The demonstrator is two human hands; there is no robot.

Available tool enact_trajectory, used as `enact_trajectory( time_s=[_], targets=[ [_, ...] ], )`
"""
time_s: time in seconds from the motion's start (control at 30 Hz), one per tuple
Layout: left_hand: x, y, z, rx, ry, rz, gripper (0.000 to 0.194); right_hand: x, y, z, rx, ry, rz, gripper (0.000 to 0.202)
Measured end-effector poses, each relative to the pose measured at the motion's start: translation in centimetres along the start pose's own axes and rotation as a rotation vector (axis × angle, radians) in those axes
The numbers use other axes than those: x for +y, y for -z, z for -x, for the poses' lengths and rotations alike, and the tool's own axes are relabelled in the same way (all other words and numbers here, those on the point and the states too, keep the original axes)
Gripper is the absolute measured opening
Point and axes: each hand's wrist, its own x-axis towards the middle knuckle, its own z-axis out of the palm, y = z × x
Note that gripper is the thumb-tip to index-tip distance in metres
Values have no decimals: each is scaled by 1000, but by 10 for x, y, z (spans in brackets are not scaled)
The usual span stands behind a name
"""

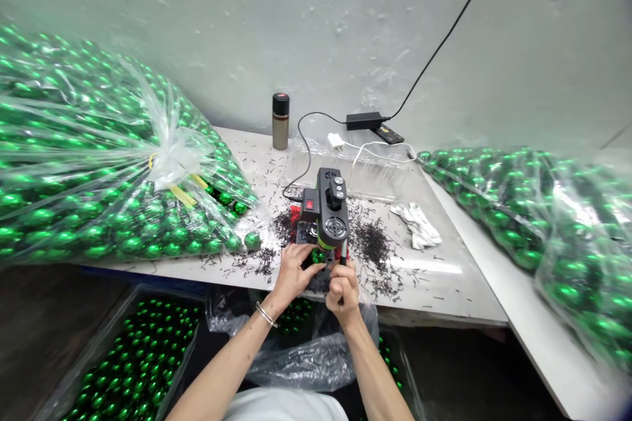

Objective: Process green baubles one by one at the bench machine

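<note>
My left fingers (300, 252) pinched a green ball (317, 256) under the machine (324, 210); my right fingers (338, 287) gripped its lever (343, 254), apparently mid-cycle; overall progress was unclear.

Machine (326, 218) blocks way ahead, bag (99, 204) at left; passage right, short of gloves (419, 227).

Shiny green ball (317, 256) beneath the black machine (332, 209).
</note>
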Motion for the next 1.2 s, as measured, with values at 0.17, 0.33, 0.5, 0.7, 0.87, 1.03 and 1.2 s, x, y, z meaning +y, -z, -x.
enact_trajectory(
  time_s=[0.17, 0.33, 0.5, 0.7, 0.87, 1.03, 1.2],
  targets=[
    [1, -2, -3, 13, 16, 25, 30, -20, 18, -37, 115, -39, -44, 29],
    [4, 13, 27, 16, -48, -13, 40, -42, 39, -86, 103, -224, -122, 30],
    [-6, 61, 39, 89, -135, -234, 56, -42, 33, -82, 163, -202, -132, 32],
    [-18, 130, -34, -153, 208, -688, 33, -39, 28, -69, 184, -196, -131, 33],
    [-8, 151, -56, -525, 256, -843, 32, -39, 29, -70, 168, -188, -121, 32],
    [-4, 144, -45, -602, 229, -889, 25, -40, 27, -68, 189, -178, -117, 33],
    [-15, 138, -40, -390, 252, -785, 26, -40, 28, -68, 157, -174, -118, 32]
  ],
)
